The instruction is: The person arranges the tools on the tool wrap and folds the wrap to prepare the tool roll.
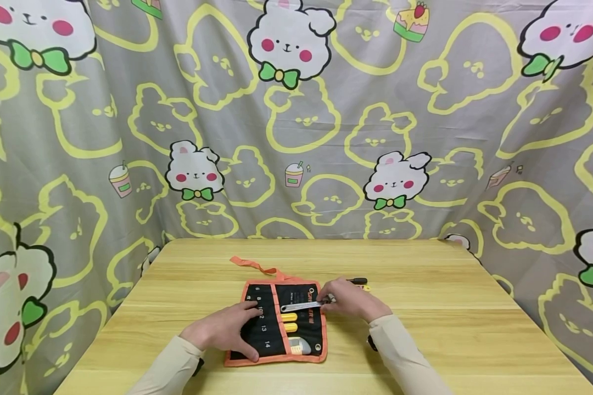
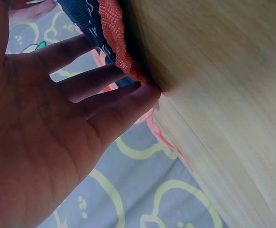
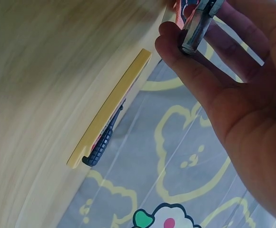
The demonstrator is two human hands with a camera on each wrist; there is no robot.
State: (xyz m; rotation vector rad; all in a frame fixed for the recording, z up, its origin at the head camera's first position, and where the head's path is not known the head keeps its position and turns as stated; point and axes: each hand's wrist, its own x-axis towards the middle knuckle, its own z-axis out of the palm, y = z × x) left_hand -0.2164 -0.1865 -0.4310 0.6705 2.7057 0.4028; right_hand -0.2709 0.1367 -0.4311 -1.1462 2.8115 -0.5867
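A black tool pouch [image 1: 267,343] with orange trim lies unrolled on the table, its pockets numbered. My left hand [image 1: 227,327] rests on its left part with fingers spread and fairly straight; in the left wrist view the fingers [image 2: 128,102] touch the orange edge. My right hand [image 1: 351,299] grips the head end of a silver wrench [image 1: 301,306] at the pouch's right side. The wrench's holed end lies over the pouch, near the pocket edge. In the right wrist view its metal end [image 3: 198,31] shows between thumb and fingers. Two yellow handles [image 1: 290,327] and a grey-and-yellow utility knife [image 1: 300,346] sit in pockets below.
Beyond my right hand lie a black-handled tool [image 1: 359,281] and a long yellow-edged tool [image 3: 112,109]. An orange strap [image 1: 252,264] trails from the pouch's far edge. A patterned curtain [image 1: 296,126] hangs behind the wooden table [image 1: 425,274].
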